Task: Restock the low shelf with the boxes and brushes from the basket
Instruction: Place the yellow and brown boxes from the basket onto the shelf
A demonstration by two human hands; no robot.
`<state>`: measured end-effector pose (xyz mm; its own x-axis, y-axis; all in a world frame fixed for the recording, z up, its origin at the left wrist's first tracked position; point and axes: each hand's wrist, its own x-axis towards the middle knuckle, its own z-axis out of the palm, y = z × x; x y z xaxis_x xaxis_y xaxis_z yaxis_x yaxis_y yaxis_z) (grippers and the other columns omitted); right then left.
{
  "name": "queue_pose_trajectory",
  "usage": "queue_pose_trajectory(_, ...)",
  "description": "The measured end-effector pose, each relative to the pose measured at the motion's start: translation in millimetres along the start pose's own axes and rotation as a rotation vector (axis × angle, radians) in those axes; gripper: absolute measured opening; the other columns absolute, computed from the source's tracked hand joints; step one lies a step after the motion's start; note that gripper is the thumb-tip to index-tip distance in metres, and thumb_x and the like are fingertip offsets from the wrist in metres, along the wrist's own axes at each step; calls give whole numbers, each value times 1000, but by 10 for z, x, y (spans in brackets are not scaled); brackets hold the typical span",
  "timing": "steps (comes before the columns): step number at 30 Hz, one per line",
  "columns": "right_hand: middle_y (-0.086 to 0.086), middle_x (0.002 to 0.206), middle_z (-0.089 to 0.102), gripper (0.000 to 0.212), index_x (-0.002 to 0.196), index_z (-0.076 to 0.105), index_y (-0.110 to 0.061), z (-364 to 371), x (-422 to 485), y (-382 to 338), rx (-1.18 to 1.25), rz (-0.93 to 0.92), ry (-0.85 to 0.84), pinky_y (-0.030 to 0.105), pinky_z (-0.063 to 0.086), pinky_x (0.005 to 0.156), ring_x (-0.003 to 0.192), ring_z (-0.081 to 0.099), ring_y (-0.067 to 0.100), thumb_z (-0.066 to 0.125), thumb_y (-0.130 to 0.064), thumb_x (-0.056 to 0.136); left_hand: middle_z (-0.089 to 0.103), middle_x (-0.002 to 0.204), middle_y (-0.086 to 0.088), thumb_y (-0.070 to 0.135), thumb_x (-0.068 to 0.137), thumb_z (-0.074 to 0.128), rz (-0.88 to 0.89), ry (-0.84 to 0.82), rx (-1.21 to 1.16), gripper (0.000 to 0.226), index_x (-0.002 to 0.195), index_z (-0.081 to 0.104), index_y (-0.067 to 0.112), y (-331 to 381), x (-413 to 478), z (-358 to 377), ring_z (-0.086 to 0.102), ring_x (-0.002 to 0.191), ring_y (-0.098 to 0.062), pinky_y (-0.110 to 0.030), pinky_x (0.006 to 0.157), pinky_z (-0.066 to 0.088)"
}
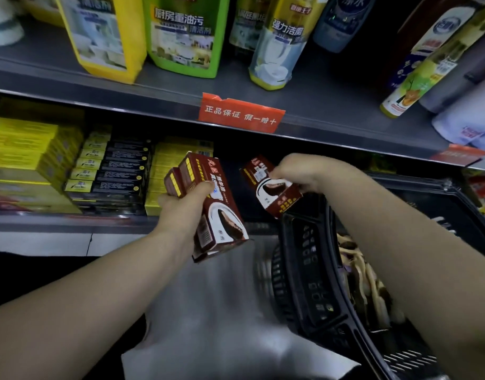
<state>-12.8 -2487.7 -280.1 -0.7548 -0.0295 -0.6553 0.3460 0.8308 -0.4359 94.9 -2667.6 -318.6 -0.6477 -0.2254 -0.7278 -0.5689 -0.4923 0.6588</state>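
L hand (pixel 179 207) grips a stack of dark red-brown cardboard boxes (pixel 224 218), thumb across the top face, fingers curled underneath. At least 3 boxes in the stack, tilted w/ the far end up. It is held in front of the low grey metal shelf (pixel 57 219), near its front edge and not touching it.

R hand (pixel 297 171) pinches a single red-brown cardboard box (pixel 271 193) by its upper edge, fingers curled down onto it. This box hangs tilted above the near-left rim of the black plastic basket (pixel 299 270), just beside the stack but apart from it.

Inside the basket lie beige and brown brushes (pixel 364 281), blurred; can't tell how many.

On the low shelf from its left end:
- stacked yellow boxes (pixel 24 149)
- a column of flat black-and-yellow boxes (pixel 112 171)
- more pale yellow boxes (pixel 164 165), just behind the L hand's stack

The shelf space behind the single box is dark; can't tell what's in it.

The upper grey shelf (pixel 331 105) carries a yellow bottle (pixel 98 37), a green bottle (pixel 183 37) and other cleaner bottles. A red tag w/ white characters (pixel 240 113) hangs on its front edge.
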Motion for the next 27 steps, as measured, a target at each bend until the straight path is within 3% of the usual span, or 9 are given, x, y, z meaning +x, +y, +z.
queue_pose_trajectory(4,9,80,54,8,90,52,-4,260,550,-119,-708,-53,-18,26,36,49,62,47,19,46,-10,92,57,92,-7,25,73,74,36,98,17,71,126,27,17,132,174,-141,62,76,-23,-30,60,48)
queue_pose_trajectory(7,12,105,52,32,121,47,-5,348,856,-14,-910,-80,-64,28,38,69,86,52,24,52,-18,92,57,90,-8,19,71,73,42,135,32,66,118,27,17,174,291,-224,60,74,-23,-29,55,45)
queue_pose_trajectory(10,11,123,47,53,134,36,-18,383,1096,142,-897,-179,-105,29,36,78,94,49,23,60,-24,88,57,88,-9,15,69,73,39,131,52,64,113,26,18,199,365,-244,61,71,-24,-30,53,45)
queue_pose_trajectory(14,8,121,44,59,134,33,-28,516,1323,288,-868,-251,-161,24,35,71,95,47,21,65,-23,85,59,90,-11,13,68,73,30,126,37,63,111,27,18,233,458,-229,64,72,-26,-31,52,49)
queue_pose_trajectory(17,9,123,50,70,138,27,-30,617,1439,384,-858,-215,-222,29,39,77,98,50,23,69,-20,83,59,90,-11,12,69,73,19,118,37,61,110,29,18,237,508,-207,65,71,-26,-32,49,52)
queue_pose_trajectory(22,8,120,52,69,135,29,-31,618,1486,473,-800,-238,-259,30,39,75,94,51,21,70,-16,81,60,90,-9,11,68,73,34,130,50,65,115,30,19,232,555,-133,66,69,-24,-30,49,51)
queue_pose_trajectory(27,6,131,44,68,138,27,-34,652,1480,601,-774,-277,-237,32,39,81,109,48,24,65,-16,85,63,90,-7,12,67,74,68,125,79,64,116,33,20,207,587,-80,66,66,-20,-24,44,49)
